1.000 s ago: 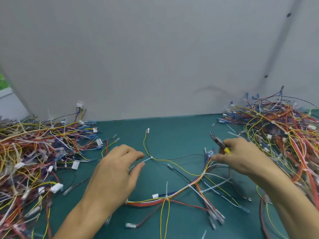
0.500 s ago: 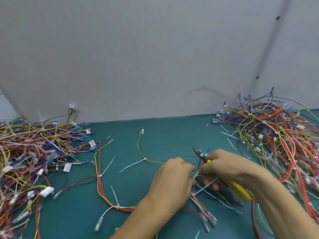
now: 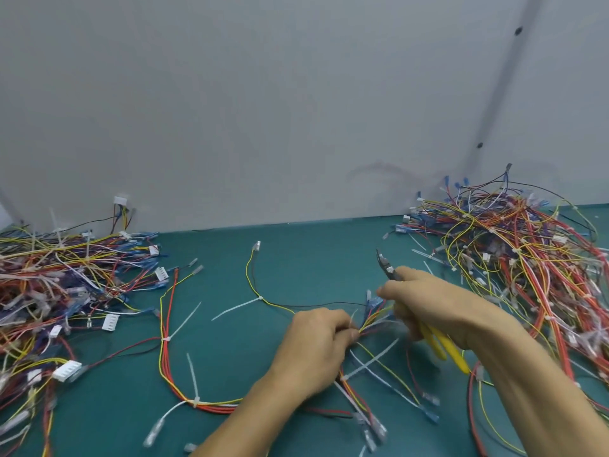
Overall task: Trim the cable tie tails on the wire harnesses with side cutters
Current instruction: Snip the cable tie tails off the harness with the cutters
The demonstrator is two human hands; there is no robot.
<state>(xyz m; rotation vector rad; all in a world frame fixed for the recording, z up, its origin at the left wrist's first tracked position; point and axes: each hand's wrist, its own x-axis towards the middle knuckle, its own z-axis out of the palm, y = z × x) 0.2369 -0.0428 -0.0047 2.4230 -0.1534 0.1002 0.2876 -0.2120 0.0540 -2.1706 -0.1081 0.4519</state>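
Looks barely started: L hand [image 3: 316, 344] pinches multicoloured wire harness [image 3: 214, 405], R hand [image 3: 438, 308] grips yellow-handled side cutters [image 3: 389, 271] (several long white cable-tie tails [image 3: 236, 309] uncut).

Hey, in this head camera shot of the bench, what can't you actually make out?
Head view: the left hand covers the harness just where it pinches it, so that spot is hidden.
Head view: cutters in the right hand, blades too small to tell open or closed.
Head view: wires between the hands, motion-blurred.
Head view: left pile and right pile, cut off by the frame's side edges.
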